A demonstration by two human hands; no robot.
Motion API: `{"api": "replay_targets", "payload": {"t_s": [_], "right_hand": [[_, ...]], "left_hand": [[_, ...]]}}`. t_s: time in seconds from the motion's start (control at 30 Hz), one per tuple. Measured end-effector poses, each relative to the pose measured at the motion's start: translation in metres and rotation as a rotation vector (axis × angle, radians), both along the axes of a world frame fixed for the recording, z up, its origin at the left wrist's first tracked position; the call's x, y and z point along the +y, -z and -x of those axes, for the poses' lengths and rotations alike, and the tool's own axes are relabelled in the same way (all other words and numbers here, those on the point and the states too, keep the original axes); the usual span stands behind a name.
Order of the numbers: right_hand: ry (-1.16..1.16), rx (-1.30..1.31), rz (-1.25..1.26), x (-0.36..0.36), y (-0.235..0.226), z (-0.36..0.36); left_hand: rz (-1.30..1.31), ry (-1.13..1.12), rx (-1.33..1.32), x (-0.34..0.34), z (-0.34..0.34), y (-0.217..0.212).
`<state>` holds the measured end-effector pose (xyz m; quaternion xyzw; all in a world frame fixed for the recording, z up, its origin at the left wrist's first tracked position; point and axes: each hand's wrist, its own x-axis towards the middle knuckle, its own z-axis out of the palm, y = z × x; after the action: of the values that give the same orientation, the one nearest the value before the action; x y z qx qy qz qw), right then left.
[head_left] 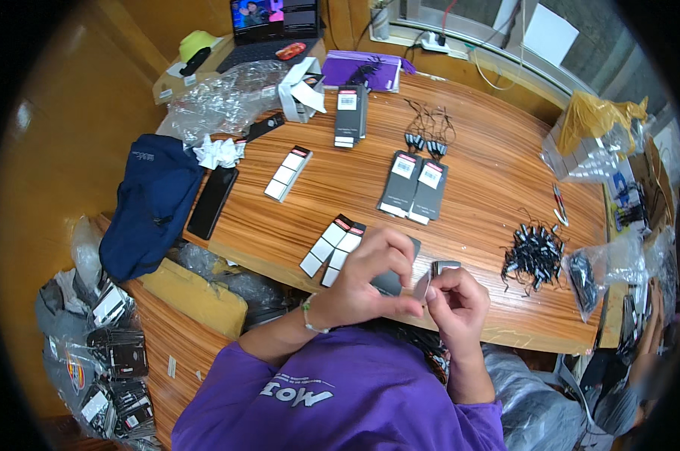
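My left hand (pixel 370 274) is above the table's near edge with fingers curved and thumb apart, nothing visible between them. Its thumb points toward a small pale, thin piece (pixel 423 284), perhaps a label, which my right hand (pixel 458 299) pinches between thumb and fingers. Partly hidden behind my left hand lies a dark grey card (pixel 391 281). A small dark piece (pixel 448 264) shows just behind my right fingers. Left of my left hand are dark strips with white labels (pixel 326 246). Farther off lie two stacks of grey hang tags (pixel 399 184) with black strings (pixel 429 139).
On the right are a heap of black tag strings (pixel 534 255) and red-handled snips (pixel 560 204). Another label strip (pixel 288 174), a tag stack (pixel 347 116), a black phone (pixel 213 203) and a navy bag (pixel 152 207) lie left. A laptop (pixel 276 37) stands at the back.
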<state>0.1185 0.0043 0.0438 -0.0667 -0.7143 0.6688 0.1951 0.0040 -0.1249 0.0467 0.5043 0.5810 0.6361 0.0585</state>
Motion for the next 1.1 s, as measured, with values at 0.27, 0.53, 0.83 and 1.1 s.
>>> {"api": "replay_targets", "payload": {"t_s": [0.27, 0.53, 0.83, 1.1], "right_hand": [[0.188, 0.25, -0.552, -0.006, 0.0, 0.019], [0.204, 0.294, -0.801, 0.001, 0.006, 0.023], [0.156, 0.292, -0.829, 0.006, 0.01, 0.026], [0.156, 0.332, -0.916, 0.009, 0.021, 0.029]], "left_hand": [[0.023, 0.0, -0.481, 0.0, -0.011, 0.01], [0.003, 0.065, -0.748, 0.002, -0.006, 0.013], [-0.043, 0.085, -0.865, 0.003, -0.004, 0.025], [-0.022, 0.013, -0.833, 0.005, -0.004, 0.035]]}}
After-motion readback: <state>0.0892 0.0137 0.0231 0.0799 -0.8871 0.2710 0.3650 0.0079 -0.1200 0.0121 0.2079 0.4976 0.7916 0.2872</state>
